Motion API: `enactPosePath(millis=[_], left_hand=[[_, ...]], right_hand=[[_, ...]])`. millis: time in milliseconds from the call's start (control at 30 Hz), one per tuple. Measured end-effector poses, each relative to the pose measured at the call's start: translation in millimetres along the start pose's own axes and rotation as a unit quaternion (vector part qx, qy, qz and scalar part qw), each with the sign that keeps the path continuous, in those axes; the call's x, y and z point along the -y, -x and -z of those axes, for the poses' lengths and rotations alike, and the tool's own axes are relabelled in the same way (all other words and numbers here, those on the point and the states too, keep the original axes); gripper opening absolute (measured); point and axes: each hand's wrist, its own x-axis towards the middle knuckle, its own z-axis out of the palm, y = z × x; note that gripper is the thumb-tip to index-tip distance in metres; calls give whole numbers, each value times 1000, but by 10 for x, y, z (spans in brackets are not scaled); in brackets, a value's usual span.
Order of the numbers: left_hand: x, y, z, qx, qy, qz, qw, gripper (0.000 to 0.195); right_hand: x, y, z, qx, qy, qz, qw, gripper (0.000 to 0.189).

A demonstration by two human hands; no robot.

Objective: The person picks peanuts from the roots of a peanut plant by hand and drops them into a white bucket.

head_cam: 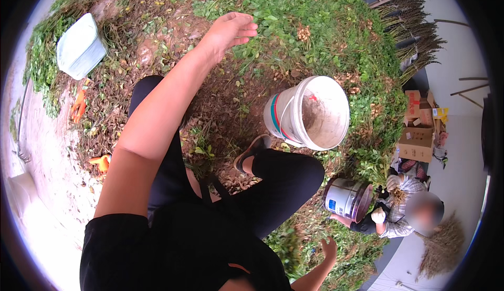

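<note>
My left hand (233,33) is stretched out over uprooted green peanut plants (275,15), its fingers loosely bent and nothing seen in it. My right hand (330,248) is low on the right above more plants, empty, with fingers curled and apart. Blurred green foliage (287,247) lies left of it. Before my knees a white plastic bucket (283,112) leans with its mouth towards the right; its inside holds dirt stains and a small red mark. Clusters of peanuts (303,33) show among the leaves.
A co-worker (399,212) in pale gloves sits at the right, holding a peanut plant (374,171) by a dark-rimmed bucket (346,200). A pale plastic tub (80,47) and orange objects (78,104) lie left. Cardboard boxes (415,143) and dried stalks (417,35) stand by the wall.
</note>
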Motion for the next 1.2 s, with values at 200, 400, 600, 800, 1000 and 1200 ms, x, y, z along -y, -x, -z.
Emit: enactPosePath(millis=[200, 400, 600, 800, 1000, 1200], left_hand=[[29, -151, -322, 48, -32, 24, 998, 24], [32, -220, -421, 81, -67, 2, 994, 22], [22, -39, -507, 126, -84, 47, 987, 17], [-242, 20, -299, 123, -22, 94, 988, 14], [-172, -176, -327, -28, -42, 97, 994, 25], [-252, -271, -311, 32, 42, 155, 987, 25]], right_hand=[[2119, -877, 1112, -216, -180, 325, 903, 33], [4800, -1557, 2176, -252, -179, 524, 793, 39], [6394, -3542, 2288, -234, -56, 392, 888, 57], [7512, -4486, 2272, -33, -123, 184, 975, 74], [7983, -5198, 1855, -173, -172, 175, 954, 89], [8292, -4970, 1405, -62, -53, 197, 977, 68]])
